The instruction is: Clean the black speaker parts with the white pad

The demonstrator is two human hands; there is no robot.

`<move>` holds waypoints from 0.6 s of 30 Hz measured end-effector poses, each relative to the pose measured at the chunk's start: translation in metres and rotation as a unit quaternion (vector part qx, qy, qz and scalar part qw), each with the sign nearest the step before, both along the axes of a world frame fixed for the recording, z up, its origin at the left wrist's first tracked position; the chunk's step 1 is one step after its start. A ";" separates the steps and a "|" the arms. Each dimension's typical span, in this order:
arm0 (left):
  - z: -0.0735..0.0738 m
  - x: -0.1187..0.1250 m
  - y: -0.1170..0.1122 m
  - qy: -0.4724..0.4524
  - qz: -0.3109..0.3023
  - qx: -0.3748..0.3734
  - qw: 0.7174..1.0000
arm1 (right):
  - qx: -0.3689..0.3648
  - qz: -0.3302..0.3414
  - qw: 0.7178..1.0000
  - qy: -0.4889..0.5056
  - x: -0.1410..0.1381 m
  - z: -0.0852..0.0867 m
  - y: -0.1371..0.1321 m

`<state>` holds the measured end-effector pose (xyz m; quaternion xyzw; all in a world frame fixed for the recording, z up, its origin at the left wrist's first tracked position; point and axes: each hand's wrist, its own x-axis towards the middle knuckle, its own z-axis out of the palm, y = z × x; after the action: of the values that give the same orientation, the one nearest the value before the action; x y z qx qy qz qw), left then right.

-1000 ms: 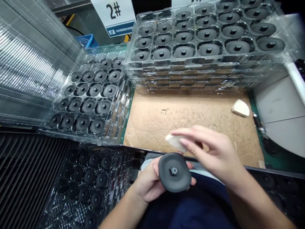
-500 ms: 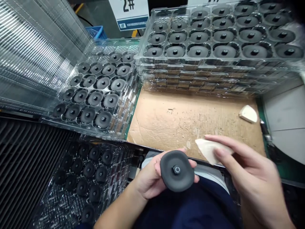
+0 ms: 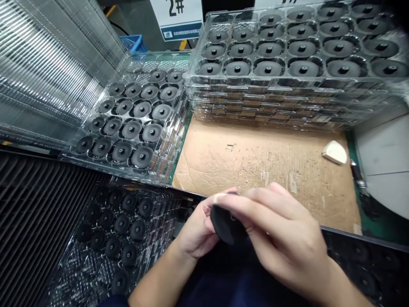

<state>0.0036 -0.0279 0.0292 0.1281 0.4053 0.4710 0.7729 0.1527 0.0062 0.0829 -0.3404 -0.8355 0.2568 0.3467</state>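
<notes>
One held disc [image 3: 225,225], two signs [image 3: 177,18], one blue bin [image 3: 138,44].

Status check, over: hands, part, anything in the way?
Left hand holding black disc. Right hand across its face, hiding part of it. White wedge on cardboard, off right, apart from both hands.

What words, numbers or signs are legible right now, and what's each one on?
"2#", on the white sign.
Small characters on its blue band: too small to read surely.
Second white sign, behind the tray stack: cut off by the picture's top edge, not safely readable.
Black disc: pale central mark, too blurred to identify.
</notes>
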 end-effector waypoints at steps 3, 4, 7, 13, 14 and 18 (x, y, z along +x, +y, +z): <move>-0.006 -0.001 0.002 -0.055 0.041 0.009 0.998 | 0.019 -0.051 0.997 -0.049 0.005 -0.004 -0.014; -0.008 -0.001 0.002 -0.075 0.044 0.013 0.996 | 0.018 -0.045 0.998 -0.039 0.008 -0.005 -0.017; -0.005 0.002 0.004 -0.117 0.039 0.027 0.992 | -0.071 0.000 0.996 0.053 0.016 -0.009 -0.022; 0.011 0.012 0.004 -0.107 0.058 0.032 0.992 | -0.192 -0.178 0.957 0.125 0.022 -0.007 -0.016; 0.011 0.014 0.004 -0.101 0.058 0.026 0.993 | -0.169 -0.194 0.959 0.122 0.020 -0.004 -0.015; 0.006 0.014 0.002 -0.080 0.046 0.005 0.996 | -0.010 -0.072 0.996 0.044 0.008 0.003 -0.013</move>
<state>0.0175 -0.0262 0.0354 0.0754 0.3457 0.5165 0.7798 0.1609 -0.0065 0.0862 -0.3915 -0.7902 0.2538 0.3973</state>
